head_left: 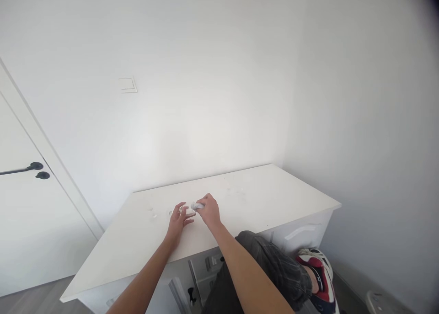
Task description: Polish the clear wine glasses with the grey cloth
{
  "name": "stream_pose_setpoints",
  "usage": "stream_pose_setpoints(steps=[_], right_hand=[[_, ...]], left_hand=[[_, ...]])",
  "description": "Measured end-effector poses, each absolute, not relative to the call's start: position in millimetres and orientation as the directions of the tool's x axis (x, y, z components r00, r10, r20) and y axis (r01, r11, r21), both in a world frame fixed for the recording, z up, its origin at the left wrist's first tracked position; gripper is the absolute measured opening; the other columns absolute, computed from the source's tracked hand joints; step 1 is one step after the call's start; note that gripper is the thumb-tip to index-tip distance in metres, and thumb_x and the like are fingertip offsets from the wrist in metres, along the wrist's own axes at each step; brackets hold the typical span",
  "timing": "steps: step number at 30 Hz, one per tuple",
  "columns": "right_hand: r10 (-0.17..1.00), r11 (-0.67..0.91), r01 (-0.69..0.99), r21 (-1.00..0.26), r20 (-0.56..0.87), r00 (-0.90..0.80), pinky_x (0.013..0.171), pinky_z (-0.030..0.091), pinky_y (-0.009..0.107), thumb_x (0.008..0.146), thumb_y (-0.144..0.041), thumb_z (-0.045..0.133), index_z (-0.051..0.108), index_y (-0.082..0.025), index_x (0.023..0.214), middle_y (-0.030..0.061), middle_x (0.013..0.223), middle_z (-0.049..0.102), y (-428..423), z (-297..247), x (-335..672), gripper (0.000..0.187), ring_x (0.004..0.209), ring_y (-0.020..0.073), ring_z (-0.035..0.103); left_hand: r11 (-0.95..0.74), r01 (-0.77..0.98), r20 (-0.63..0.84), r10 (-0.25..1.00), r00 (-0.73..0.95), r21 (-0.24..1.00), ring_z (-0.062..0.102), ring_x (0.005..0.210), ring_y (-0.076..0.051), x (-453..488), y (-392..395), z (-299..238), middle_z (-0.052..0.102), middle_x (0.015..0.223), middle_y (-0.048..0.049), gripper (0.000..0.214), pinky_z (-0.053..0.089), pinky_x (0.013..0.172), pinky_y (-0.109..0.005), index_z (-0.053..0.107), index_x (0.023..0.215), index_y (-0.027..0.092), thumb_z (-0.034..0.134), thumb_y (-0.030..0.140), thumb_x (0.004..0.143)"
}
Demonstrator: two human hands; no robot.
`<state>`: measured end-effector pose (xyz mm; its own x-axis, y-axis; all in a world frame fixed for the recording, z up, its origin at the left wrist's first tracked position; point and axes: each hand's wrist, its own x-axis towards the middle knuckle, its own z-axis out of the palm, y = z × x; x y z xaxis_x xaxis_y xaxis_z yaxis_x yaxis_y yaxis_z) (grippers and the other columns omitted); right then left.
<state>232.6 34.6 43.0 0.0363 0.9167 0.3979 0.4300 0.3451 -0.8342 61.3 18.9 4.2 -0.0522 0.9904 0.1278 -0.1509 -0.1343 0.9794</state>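
White, rounded wad in right fingers

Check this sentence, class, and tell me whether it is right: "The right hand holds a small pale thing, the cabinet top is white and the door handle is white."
Not quite: the door handle is black, as the head view shows. The right hand holds a small pale thing and the cabinet top is white.

L hand w/ fingers bent & apart, R hand nearby, fingers pinched, forearms fwd
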Motion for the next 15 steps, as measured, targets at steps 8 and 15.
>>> stream_pose_setpoints(steps=[8, 15], right_hand=[[0.963, 0.265, 0.164, -0.950, 0.268, -0.005, 0.065, 0.047, 0.027, 0.079, -0.026, 0.057, 0.063, -0.024, 0.096, -0.0025, 0.089, 0.064, 34.7, 51.8, 238.4, 0.018, 0.076, 0.0157, 0.060], [0.962, 0.274, 0.151, -0.950, 0.274, -0.022, 0.080, 0.053, 0.035, 0.082, -0.026, 0.058, 0.066, -0.026, 0.098, 0.0002, 0.095, 0.072, 45.4, 43.0, 256.3, 0.018, 0.086, 0.0194, 0.067]], left_hand=[[-0.207, -0.243, 0.198, 0.978, -0.060, 0.948, 0.074, 0.101, -0.023, 83.7, 41.5, 8.8, 0.068, 0.118, -0.0067, 0.052, 0.061, 0.088, -0.040, 0.055, 0.133, 0.032, 0.066, 0.060, 0.091], [-0.333, -0.244, 0.346, 0.938, 0.012, 0.911, 0.069, 0.108, -0.023, 92.0, 60.6, 15.7, 0.059, 0.146, -0.0117, 0.055, 0.061, 0.094, -0.042, 0.060, 0.130, 0.028, 0.078, 0.051, 0.084]])
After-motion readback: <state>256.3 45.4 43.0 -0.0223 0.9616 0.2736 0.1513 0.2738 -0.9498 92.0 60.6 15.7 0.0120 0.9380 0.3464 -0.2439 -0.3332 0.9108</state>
